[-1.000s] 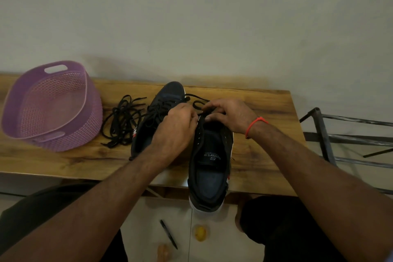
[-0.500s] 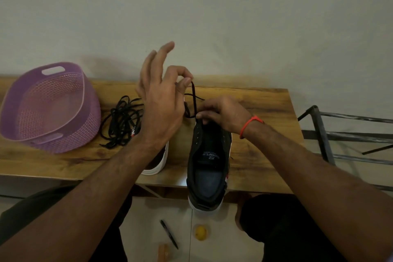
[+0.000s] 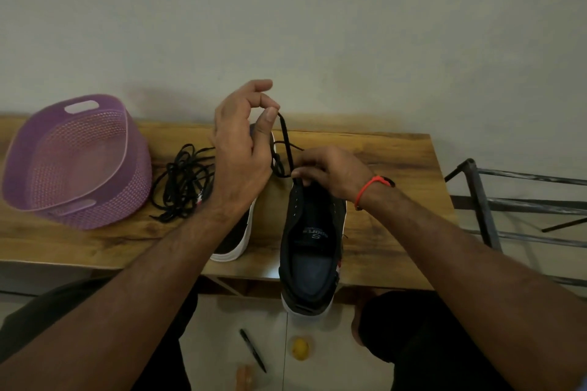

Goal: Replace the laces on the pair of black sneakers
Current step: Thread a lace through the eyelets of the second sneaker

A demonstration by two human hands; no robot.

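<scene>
Up goes the left hand (image 3: 241, 143), pulling the lace (image 3: 285, 136) tight.
Its fingers pinch the lace while the right hand (image 3: 330, 173) grips the shoe (image 3: 313, 238) still.

**What You Can't See Well**

The left arm (image 3: 178, 251) covers most of the left sneaker (image 3: 236, 241), beside the right sneaker (image 3: 313, 241). The right hand (image 3: 330, 173) hides that sneaker's toe. Where the lace (image 3: 286, 143) goes in is hidden. Below it, the small yellow thing (image 3: 300, 348) on the floor is too blurry to name.

Home room: wooden table (image 3: 381, 149), laundry basket (image 3: 104, 200)
</scene>
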